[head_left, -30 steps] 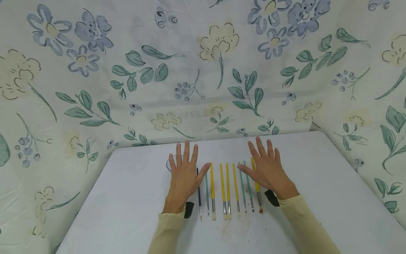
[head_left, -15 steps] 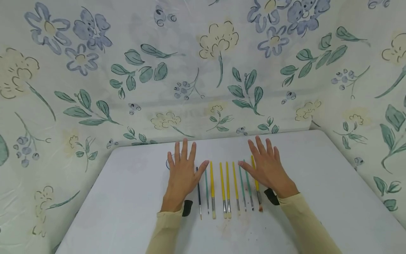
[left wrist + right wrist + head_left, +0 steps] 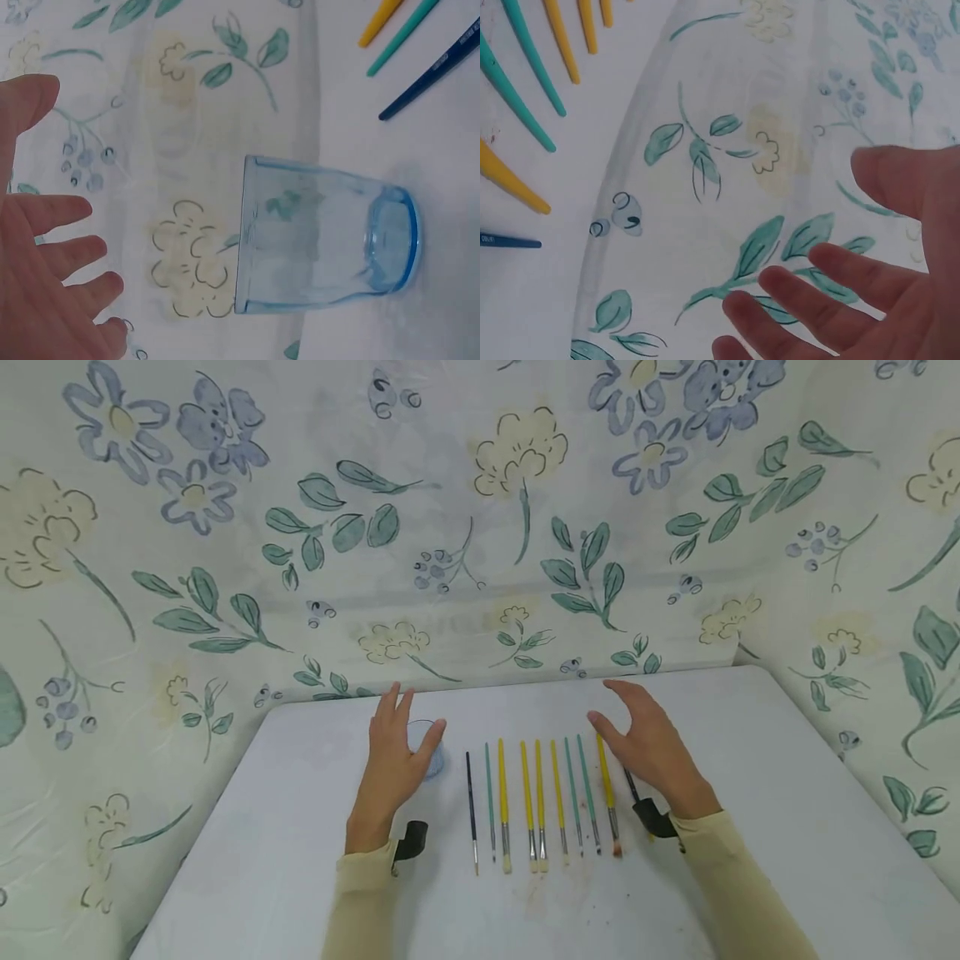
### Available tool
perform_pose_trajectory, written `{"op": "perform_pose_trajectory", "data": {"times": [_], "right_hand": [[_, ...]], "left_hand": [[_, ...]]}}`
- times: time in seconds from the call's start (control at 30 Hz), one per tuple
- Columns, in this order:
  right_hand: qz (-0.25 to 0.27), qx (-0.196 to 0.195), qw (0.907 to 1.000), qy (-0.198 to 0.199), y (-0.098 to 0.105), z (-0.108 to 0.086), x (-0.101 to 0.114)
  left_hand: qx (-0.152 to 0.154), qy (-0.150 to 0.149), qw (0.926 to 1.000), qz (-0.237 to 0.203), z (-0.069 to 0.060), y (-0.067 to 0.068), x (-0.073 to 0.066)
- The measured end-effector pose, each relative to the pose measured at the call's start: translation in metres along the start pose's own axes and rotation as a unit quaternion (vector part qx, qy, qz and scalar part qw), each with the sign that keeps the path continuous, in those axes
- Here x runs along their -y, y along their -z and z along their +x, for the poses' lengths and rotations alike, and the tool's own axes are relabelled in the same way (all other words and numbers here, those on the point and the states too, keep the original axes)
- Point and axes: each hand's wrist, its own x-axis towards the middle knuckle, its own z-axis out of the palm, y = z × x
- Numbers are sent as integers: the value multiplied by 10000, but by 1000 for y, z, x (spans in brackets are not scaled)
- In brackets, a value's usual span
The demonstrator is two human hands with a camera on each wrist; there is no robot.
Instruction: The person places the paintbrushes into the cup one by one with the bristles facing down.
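Observation:
A clear blue glass cup (image 3: 322,240) stands upright on the white table; in the head view the cup (image 3: 433,766) is partly hidden behind my left hand (image 3: 386,764). That hand is raised beside it, fingers apart and holding nothing. My right hand (image 3: 654,747) hovers at the right end of a row of paintbrushes, turned on its side with the thumb apart from the fingers and nothing in it. The row includes a dark paintbrush (image 3: 471,810), yellow paintbrushes (image 3: 527,789) and teal paintbrushes (image 3: 587,789). Another dark paintbrush (image 3: 632,783) lies partly hidden under my right wrist.
The brushes lie side by side with bristles towards me on the white table (image 3: 285,827). Faint stains (image 3: 536,897) mark the surface near their tips. A flowered cloth (image 3: 450,552) hangs behind the table and along its sides.
Both hands have turned from palm-down, spread fingers to a sideways pose. My left hand has shifted left, uncovering more of the cup. The dark brush by the right wrist has come into view.

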Motion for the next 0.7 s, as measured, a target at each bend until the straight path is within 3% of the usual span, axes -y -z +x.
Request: {"op": "perform_pose_trajectory", "data": {"times": [0.17,0.33,0.53,0.7], "right_hand": [[600,-332,9976,-33,-1,4,-7],[942,-467,9940,-285,-3,6,-15],[808,-312,9928,-827,-6,8,-22],[653,-89,9893,-1300,-8,11,-27]], "left_hand": [[-27,340,9985,-417,2,10,17],[68,761,9954,-571,2,11,32],[482,1381,9875,-581,0,3,44],[598,1577,9831,-716,-2,0,51]]}}
